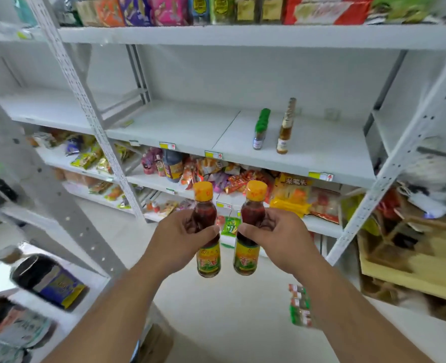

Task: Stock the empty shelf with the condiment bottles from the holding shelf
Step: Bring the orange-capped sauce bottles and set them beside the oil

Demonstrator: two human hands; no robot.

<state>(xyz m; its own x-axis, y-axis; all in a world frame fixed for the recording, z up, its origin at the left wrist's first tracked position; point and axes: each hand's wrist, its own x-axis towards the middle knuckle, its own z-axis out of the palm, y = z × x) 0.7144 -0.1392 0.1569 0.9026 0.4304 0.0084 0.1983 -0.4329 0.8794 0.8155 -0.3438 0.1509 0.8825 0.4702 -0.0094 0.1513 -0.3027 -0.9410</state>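
My left hand (pixel 178 238) grips a small dark oil bottle (pixel 208 260) with an orange cap and a yellow-green label. My right hand (pixel 279 238) grips a matching second bottle (pixel 246 259). Both bottles are upright, side by side, held in the air in front of the lower shelves. Above them the white middle shelf (pixel 180 127) is mostly bare. On its right part stand a row of green-capped bottles (pixel 260 128) and a row of tall amber bottles (pixel 286 129), each running front to back.
Snack packets fill the top shelf (pixel 243 35) and the shelves below the middle one. A large dark sauce bottle (pixel 46 277) lies on a shelf at lower left. White uprights (pixel 91 111) frame the bays. A stack of wooden frames (pixel 423 255) sits at the right.
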